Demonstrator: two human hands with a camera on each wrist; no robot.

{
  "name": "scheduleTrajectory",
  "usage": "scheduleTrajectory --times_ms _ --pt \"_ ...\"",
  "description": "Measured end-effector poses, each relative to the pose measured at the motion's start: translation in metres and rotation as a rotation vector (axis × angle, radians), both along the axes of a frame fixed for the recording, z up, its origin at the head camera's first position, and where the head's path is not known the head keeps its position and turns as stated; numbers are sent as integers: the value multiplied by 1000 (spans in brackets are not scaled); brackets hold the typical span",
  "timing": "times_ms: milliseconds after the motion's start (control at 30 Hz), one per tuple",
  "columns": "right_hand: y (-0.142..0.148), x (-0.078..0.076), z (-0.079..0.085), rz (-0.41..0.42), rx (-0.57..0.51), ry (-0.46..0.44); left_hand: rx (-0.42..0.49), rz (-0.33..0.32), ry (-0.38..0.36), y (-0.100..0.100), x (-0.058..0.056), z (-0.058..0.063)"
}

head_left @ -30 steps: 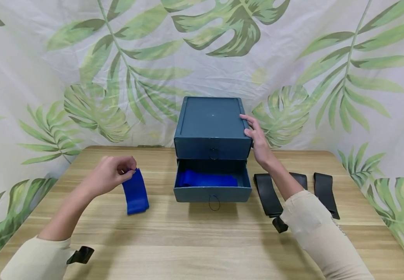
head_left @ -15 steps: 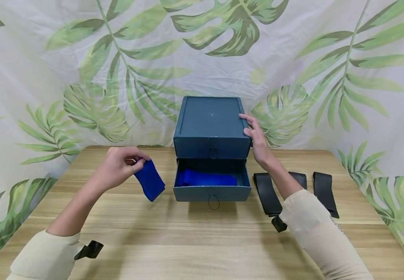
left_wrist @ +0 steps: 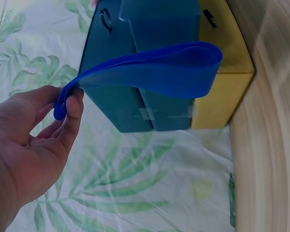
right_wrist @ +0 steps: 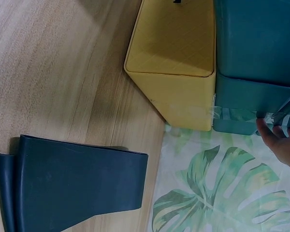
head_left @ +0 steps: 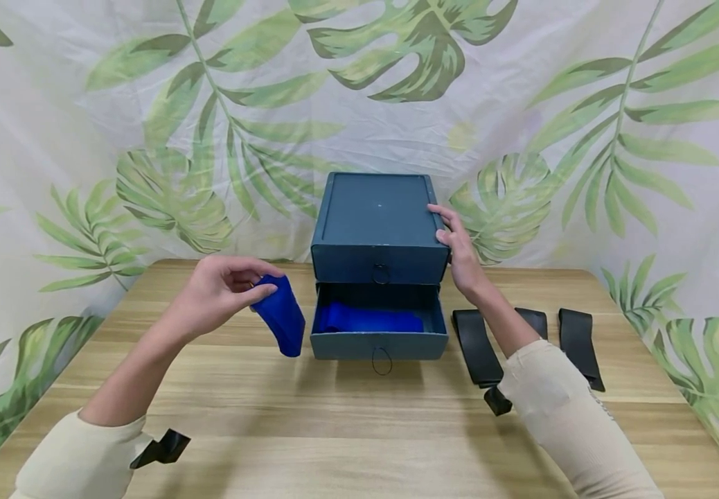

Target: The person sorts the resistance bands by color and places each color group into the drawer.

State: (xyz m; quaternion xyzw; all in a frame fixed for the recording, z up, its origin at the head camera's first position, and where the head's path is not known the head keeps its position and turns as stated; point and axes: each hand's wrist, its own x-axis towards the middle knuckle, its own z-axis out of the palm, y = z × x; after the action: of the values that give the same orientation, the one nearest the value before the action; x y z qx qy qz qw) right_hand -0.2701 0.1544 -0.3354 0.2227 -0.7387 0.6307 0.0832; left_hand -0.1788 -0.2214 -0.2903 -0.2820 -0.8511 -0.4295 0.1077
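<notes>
My left hand pinches one end of a folded blue resistance band between thumb and fingers. The band hangs in the air just left of the pulled-out drawer. In the left wrist view its far end forms a rounded loop. Inside that drawer lies more blue band material. My right hand rests against the right side of the closed top drawer unit, with fingertips on its upper edge. The right wrist view shows its fingers against the side of the teal box, partly cut off.
Folded black bands lie right of the drawers: one nearest, one partly behind my forearm, one farther right. A yellow drawer box forms the bottom of the stack. A leaf-print cloth hangs behind the wooden table.
My left hand has lifted the blue band off the left of the table and carried it right, close to the open drawer. My right hand has stayed on the box.
</notes>
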Motion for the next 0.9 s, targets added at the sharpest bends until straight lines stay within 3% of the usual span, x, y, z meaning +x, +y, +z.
scheduleTrajectory --times_ms 467,667,900 --pt "0 1 -1 1 -5 -1 113 -68 -176 15 15 25" --pt "2 2 -4 -9 17 7 262 -88 -187 30 18 32" --pt "2 1 -3 -13 -1 4 461 -175 -175 58 20 44"
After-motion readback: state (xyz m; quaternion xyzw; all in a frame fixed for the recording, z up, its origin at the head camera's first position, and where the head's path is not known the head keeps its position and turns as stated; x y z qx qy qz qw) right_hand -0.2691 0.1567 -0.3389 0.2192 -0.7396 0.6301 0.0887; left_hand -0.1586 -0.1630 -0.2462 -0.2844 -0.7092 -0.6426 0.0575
